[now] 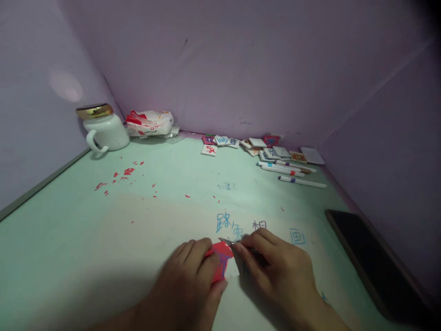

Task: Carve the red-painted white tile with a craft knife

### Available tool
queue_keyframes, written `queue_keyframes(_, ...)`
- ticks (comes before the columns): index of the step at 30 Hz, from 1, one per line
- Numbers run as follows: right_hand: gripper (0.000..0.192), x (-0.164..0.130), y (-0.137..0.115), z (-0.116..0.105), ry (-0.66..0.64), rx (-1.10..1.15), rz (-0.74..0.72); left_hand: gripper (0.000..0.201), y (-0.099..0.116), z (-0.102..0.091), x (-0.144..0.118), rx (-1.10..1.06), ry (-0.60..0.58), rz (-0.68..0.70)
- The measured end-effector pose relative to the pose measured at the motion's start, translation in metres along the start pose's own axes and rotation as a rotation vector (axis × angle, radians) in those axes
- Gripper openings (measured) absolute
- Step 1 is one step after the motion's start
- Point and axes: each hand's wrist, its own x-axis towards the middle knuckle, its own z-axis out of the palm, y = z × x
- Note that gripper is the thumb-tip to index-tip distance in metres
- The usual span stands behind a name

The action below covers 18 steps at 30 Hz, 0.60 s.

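My left hand point(189, 276) is closed on a small red piece point(223, 249) with purple strokes and a white patch at its right side. The fingers cover much of it. In my right hand point(279, 266) is a knife with a thin pointed metal blade point(227, 242). The blade lies at the upper edge of the red piece; its handle is mostly hidden by the fingers. Under both hands is a pale paper sheet point(144, 239) with blue characters point(223, 222) and a purple character point(259, 225) on it.
Red scraps point(128, 171) lie on the pale green table. A white mug point(108, 131) with a gold lid and a tissue packet point(151, 123) stand back left. Square tiles point(209, 150), several markers point(282, 171) and a phone point(372, 262) lie toward the back and right, near purple walls.
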Motion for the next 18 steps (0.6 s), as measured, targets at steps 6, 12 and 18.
queue_keyframes(6,0.028,0.0018,0.0001,-0.0004,-0.008,0.009,-0.032,0.023,0.0008,0.0014,-0.0004,-0.04,-0.008,-0.004)
queue_keyframes(12,0.025,0.0058,-0.0009,-0.0005,0.007,0.026,-0.054,0.021,-0.0005,0.0008,0.0006,-0.064,-0.03,0.002)
queue_keyframes(18,0.024,0.0083,0.0083,-0.0006,-0.04,0.032,-0.088,0.02,-0.0005,0.0033,-0.0013,-0.065,-0.044,-0.012)
